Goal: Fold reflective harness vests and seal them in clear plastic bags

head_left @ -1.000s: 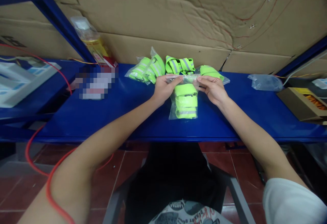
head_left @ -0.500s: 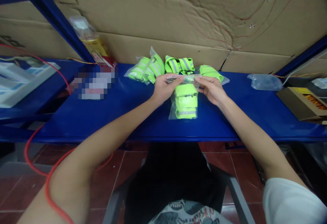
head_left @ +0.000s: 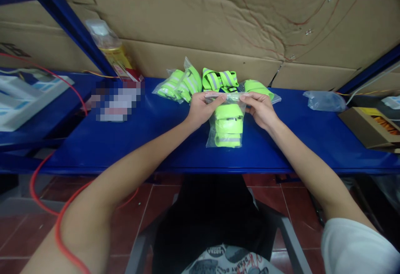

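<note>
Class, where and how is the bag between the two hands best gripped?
Pinch the bag along its top edge, probably from left and right at once: only thin plastic shows there, while the bulky strap fills the part below. The left hand and right hand pinch it this way.

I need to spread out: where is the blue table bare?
Left, between the blurred item and left hand; right, between right hand and cardboard box, nearer than the clear bag. Crowded: back centre, green straps behind the held bag.
</note>
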### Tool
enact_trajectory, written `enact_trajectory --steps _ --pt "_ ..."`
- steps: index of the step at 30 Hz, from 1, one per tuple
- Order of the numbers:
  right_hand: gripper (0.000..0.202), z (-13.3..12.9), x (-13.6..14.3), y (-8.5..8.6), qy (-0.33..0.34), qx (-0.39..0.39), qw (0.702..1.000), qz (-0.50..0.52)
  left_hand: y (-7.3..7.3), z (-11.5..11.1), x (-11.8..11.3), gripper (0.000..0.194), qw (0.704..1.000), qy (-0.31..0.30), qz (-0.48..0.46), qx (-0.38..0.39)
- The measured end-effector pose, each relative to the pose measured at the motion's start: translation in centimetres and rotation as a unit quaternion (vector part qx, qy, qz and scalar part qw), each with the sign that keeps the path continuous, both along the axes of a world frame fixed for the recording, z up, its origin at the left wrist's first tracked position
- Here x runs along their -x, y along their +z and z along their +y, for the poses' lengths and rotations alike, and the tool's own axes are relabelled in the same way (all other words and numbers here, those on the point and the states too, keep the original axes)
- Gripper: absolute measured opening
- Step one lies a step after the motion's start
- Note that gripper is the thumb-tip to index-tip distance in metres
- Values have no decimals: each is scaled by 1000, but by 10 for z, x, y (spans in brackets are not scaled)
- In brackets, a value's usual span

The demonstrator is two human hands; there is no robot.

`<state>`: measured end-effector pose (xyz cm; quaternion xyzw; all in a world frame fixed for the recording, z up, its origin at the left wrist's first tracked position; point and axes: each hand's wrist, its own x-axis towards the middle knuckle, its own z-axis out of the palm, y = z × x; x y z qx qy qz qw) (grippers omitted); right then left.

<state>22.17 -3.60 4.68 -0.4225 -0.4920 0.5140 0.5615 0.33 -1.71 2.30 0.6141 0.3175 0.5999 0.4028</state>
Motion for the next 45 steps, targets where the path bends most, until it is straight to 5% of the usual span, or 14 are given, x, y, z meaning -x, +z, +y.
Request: enact_trajectory --steps 23,32,38,45 --pt "40 -4 7 -8 26 -22 997 -68 3 -1 1 27 996 -43 68 -32" --pt "26 -4 6 -10 0 -74 992 -103 -2 -3 -4 29 998 -31 49 -12" --pt "18 -1 2 -9 7 -49 996 -72 -2 1 -4 53 999 -25 39 -22" --pt "33 3 1 -12 33 4 997 -65 -3 0 -1 64 997 -65 50 -14"
